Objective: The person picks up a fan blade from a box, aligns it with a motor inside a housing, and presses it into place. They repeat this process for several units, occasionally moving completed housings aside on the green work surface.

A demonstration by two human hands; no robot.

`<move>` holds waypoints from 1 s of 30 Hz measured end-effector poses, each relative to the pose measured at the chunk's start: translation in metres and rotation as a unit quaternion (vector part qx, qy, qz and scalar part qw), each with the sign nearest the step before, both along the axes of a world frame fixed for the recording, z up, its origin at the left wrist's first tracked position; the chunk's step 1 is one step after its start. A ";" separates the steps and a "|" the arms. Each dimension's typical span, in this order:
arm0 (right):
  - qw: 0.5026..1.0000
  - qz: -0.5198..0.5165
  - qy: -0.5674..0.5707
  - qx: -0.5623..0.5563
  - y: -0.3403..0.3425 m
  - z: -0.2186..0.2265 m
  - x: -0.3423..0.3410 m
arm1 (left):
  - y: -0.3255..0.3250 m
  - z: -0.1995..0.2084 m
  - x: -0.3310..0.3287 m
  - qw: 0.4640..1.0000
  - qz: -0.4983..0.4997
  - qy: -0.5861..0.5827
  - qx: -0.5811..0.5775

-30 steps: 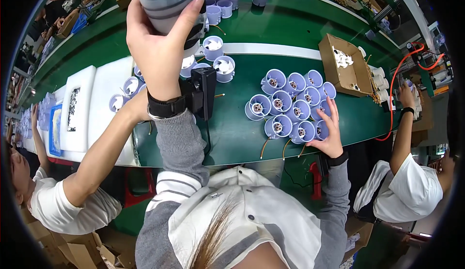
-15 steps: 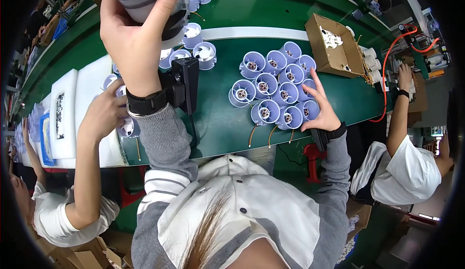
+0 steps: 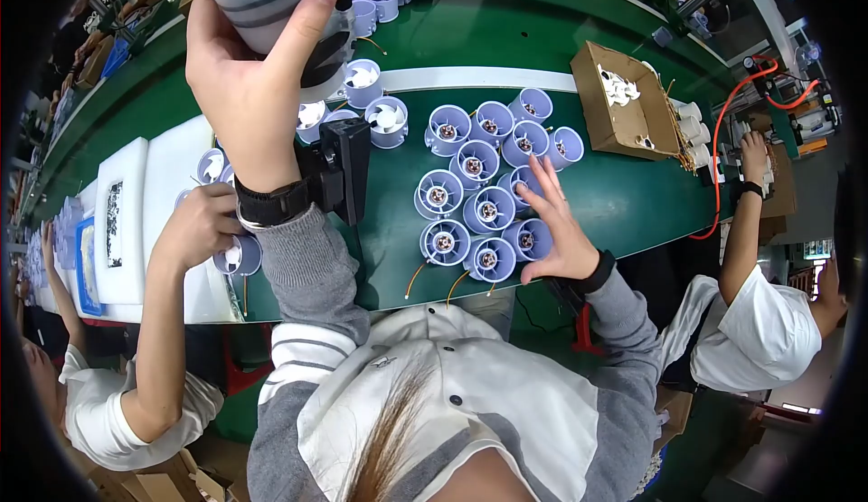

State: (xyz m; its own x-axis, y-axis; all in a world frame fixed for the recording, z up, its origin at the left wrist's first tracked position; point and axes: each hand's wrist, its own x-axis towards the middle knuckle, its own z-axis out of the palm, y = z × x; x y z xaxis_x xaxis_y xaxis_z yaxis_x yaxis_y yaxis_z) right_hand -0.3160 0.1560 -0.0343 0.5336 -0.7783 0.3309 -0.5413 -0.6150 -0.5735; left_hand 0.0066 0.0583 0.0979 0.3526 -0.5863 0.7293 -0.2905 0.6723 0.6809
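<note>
High at the upper left, my left hand (image 3: 249, 95) is wrapped round a large grey cylindrical thing (image 3: 262, 0) with black parts; the picture's edge cuts it off, so its kind is unclear. My right hand (image 3: 565, 235) has its fingers apart, against the right side of a cluster of lavender round fan housings (image 3: 488, 208). Small motors show in their centres, and thin wires trail from the near ones. One housing (image 3: 565, 148) stands a little apart behind my right hand. Beyond my left wrist are housings with white fan blades (image 3: 388, 119).
A cardboard box (image 3: 592, 109) with white fan blades stands at the back right of the green table (image 3: 624, 195). A light rail (image 3: 479, 77) crosses behind the cluster. At left, a co-worker's hand (image 3: 197, 226) touches housings beside white foam (image 3: 122, 222). Another person (image 3: 755, 321) sits at right.
My right hand has moved left and nearer to me, and most of the cluster has shifted left with it. One back housing now stands apart. My left hand keeps its hold.
</note>
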 end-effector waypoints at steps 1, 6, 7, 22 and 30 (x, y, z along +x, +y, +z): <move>0.997 -0.022 0.066 -0.040 -0.001 0.014 0.002 | -0.004 0.001 0.000 1.000 -0.002 -0.001 -0.004; 0.996 0.000 0.086 0.003 -0.050 0.111 0.002 | -0.010 0.008 0.008 0.998 0.017 0.041 -0.039; 0.996 0.041 0.054 0.063 -0.075 0.122 0.013 | -0.012 0.009 0.008 0.997 0.005 0.063 -0.044; 0.918 -0.012 0.395 -0.014 -0.437 0.033 0.173 | -0.011 0.008 0.007 0.996 -0.004 0.090 -0.012; 0.922 0.004 0.387 -0.005 -0.440 0.026 0.172 | -0.012 0.014 0.017 0.996 -0.004 0.084 -0.010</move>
State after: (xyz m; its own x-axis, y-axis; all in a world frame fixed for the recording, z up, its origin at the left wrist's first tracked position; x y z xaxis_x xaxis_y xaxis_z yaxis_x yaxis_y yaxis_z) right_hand -0.1439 -0.2844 -0.0081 0.6187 -0.7725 -0.1430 -0.7815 -0.6237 -0.0117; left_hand 0.0234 0.0462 0.1118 0.4662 -0.5759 0.6716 -0.1669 0.6882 0.7060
